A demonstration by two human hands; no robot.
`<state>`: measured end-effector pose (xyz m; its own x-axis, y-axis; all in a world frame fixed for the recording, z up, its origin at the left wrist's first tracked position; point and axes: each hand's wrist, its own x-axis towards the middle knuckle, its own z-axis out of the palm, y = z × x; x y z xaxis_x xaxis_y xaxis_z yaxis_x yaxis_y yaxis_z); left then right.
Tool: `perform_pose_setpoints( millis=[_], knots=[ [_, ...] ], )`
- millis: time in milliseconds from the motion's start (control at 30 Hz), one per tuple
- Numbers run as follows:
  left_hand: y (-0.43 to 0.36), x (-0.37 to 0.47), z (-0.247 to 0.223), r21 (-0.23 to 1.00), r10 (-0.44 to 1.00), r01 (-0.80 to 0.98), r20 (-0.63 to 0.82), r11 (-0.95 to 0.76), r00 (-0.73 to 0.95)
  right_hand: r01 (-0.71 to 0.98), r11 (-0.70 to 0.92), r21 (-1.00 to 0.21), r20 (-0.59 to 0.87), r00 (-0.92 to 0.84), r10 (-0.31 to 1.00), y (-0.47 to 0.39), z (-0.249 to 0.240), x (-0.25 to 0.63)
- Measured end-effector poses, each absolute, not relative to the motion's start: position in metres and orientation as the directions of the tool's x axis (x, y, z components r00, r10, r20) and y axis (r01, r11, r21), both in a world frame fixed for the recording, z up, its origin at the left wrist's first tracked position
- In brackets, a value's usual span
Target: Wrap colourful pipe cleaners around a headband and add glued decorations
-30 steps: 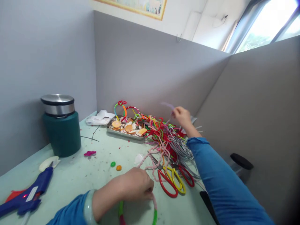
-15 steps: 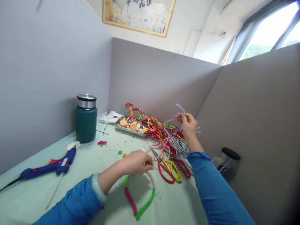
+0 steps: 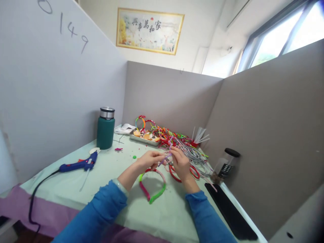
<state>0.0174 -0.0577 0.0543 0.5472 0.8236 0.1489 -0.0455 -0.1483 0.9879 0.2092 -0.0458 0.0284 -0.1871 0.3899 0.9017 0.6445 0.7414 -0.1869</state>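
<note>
Between my two hands is a purple pipe cleaner (image 3: 164, 160), bent at its upper end. My right hand (image 3: 180, 163) pinches it near that bend, fingers pointing up and left. My left hand (image 3: 151, 160) is closed at its lower part, the fingertips close to those of the right. Below the hands a headband (image 3: 157, 194) wrapped in green, magenta and pink lies on the table; its top is close under my left hand. Red-handled scissors (image 3: 174, 173) lie partly hidden behind my right hand.
A pile of coloured pipe cleaners (image 3: 194, 156) fills the back right, beside a metal tray (image 3: 144, 141) of small pieces. At left are a blue glue gun (image 3: 77, 165) with its cord and a green flask (image 3: 105, 132). A clear jar (image 3: 226, 165) stands right, by a black strip (image 3: 230, 211).
My right hand has come down and left with the purple pipe cleaner, and my left hand has met it there. The camera view has shifted, showing more of the table's front.
</note>
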Motion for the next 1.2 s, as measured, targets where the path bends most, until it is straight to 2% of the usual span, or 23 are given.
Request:
perform_pose_setpoints(
  millis=[67, 133, 200, 267, 333, 400, 533, 633, 767, 1033, 1200],
  knots=[
    [-0.053, 0.022, 0.047, 0.989, 0.844, -0.011, 0.130, -0.145, 0.520, 0.652, 0.732, -0.198, 0.889, -0.195, 0.414, -0.043, 0.022, 0.209],
    [-0.047, 0.026, 0.038, 0.988, 0.890, -0.018, 0.149, -0.156, 0.431, 0.663, 0.698, -0.269, 0.875, -0.135, 0.466, -0.042, 0.019, 0.208],
    [-0.043, 0.028, 0.032, 0.982, 0.927, 0.024, 0.168, -0.187, 0.334, 0.653, 0.629, -0.421, 0.820, -0.021, 0.572, -0.043, 0.016, 0.205],
    [-0.041, 0.028, 0.027, 0.957, 0.941, 0.124, 0.224, -0.261, 0.252, 0.579, 0.545, -0.607, 0.692, 0.048, 0.720, -0.044, 0.014, 0.202],
    [-0.041, 0.029, 0.025, 0.890, 0.922, 0.263, 0.320, -0.372, 0.220, 0.453, 0.477, -0.753, 0.548, 0.031, 0.836, -0.043, 0.012, 0.197],
    [-0.042, 0.030, 0.023, 0.787, 0.882, 0.399, 0.405, -0.471, 0.242, 0.338, 0.452, -0.825, 0.483, 0.008, 0.876, -0.041, 0.010, 0.192],
    [-0.043, 0.033, 0.018, 0.646, 0.860, 0.575, 0.445, -0.502, 0.250, 0.210, 0.475, -0.855, 0.494, 0.045, 0.869, -0.038, 0.008, 0.187],
    [-0.042, 0.032, 0.018, 0.619, 0.879, 0.646, 0.437, -0.446, 0.189, 0.129, 0.473, -0.872, 0.483, 0.064, 0.873, -0.037, 0.005, 0.187],
    [-0.040, 0.028, 0.020, 0.611, 0.904, 0.696, 0.405, -0.379, 0.137, 0.128, 0.467, -0.875, 0.477, 0.063, 0.876, -0.034, 0.000, 0.186],
    [-0.032, 0.025, 0.018, 0.712, 0.936, 0.618, 0.331, -0.333, 0.124, 0.350, 0.502, -0.791, 0.555, 0.066, 0.829, -0.036, -0.006, 0.190],
    [-0.031, 0.026, 0.018, 0.894, 0.970, 0.395, 0.139, -0.209, 0.199, 0.395, 0.496, -0.773, 0.564, 0.072, 0.822, -0.033, -0.011, 0.194]
  ],
)
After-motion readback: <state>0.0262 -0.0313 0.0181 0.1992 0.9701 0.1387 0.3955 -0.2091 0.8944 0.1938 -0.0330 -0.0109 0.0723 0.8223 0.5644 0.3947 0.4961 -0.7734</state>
